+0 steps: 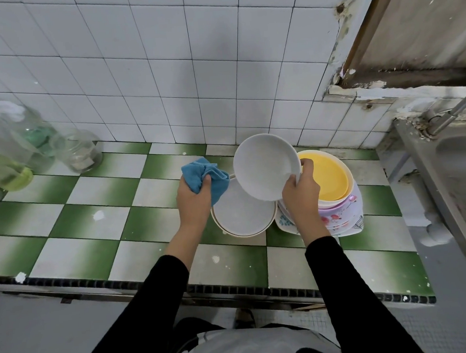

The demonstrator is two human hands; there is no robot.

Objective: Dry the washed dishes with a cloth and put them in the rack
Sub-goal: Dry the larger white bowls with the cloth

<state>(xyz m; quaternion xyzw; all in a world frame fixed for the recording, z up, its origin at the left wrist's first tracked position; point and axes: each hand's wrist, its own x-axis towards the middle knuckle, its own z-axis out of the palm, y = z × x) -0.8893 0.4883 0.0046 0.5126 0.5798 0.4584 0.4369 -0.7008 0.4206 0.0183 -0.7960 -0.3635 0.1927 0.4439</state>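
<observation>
My right hand [300, 191] pinches the white plate [266, 166] by its lower rim, tilted above the stacked dishes [339, 209]; my left hand [193, 201] grips the bunched blue cloth [205, 176] just beside it. The plate looks rigid, light, probably slippery, so I'd keep hold at the rim.

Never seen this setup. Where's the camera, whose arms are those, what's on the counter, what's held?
No machine here: one wide-angle camera worn on a person's head looks forward and down at their own two hands. The left hand grips a blue cloth. The right hand holds a white plate by its rim, tilted, above the green-and-white tiled counter. Under it a second white plate lies flat, beside a stack of patterned dishes topped by a yellow plate. Glass jars stand far left; a steel sink is at right. No rack is in view.
</observation>
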